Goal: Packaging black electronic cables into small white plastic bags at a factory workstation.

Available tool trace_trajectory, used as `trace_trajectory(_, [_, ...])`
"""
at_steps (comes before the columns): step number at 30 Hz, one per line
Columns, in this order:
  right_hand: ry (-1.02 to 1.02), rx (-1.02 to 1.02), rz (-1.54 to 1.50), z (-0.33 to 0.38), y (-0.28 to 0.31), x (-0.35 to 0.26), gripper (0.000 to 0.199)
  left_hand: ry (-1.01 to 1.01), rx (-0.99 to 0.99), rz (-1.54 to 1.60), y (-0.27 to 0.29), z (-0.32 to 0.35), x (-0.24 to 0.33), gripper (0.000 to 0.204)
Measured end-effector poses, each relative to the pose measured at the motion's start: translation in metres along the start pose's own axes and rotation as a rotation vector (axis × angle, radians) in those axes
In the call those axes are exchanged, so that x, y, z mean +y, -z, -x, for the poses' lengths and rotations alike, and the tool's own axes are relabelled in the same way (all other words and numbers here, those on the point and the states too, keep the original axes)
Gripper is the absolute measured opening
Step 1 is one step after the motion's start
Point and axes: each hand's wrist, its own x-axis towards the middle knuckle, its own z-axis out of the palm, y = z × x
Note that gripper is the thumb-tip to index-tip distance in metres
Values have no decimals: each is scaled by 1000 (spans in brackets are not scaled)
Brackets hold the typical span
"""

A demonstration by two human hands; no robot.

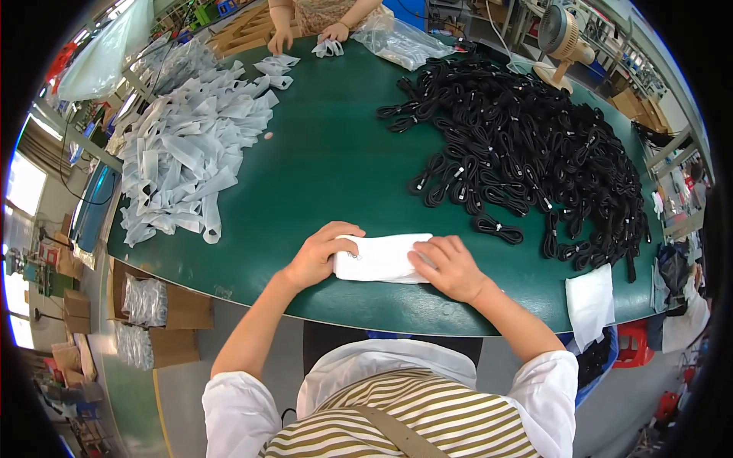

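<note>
A neat stack of flat white bags [382, 258] with small dark print near its left end lies at the near edge of the green table. My left hand [319, 254] grips the left end, its thumb on top and its fingers curled behind the far edge. On the right end, my right hand [449, 267] is closed over the top and edge, fingers bent. Bundled black cables [527, 145] with pale connectors and ties form a large heap beyond my right hand. Frosted, empty-looking pouches [187, 145] make a pile at the far left.
Across the green table [328, 153], another person's hands [334, 32] handle pale pouches near a clear plastic bag [401, 42]. A fan [561, 38] stands at the far right. White bags [590, 301] hang over the near right edge, above a blue bin. Cartons [183, 308] sit below left.
</note>
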Motion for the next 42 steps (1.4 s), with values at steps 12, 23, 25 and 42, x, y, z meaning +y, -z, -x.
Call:
trace_trajectory(12, [-443, -36, 51, 26, 45, 26, 46, 104, 92, -56, -20, -41, 90, 17])
trace_trajectory(23, [-774, 50, 122, 70, 36, 36, 31, 94, 111, -247, -90, -51, 62, 12])
trace_trajectory(25, [-844, 90, -196, 57, 42, 23, 30, 123, 113, -217, -90, -49, 60, 11])
trace_trajectory(42, [-743, -132, -582, 21, 44, -21, 27, 340, 206, 85, -85, -47, 67, 9])
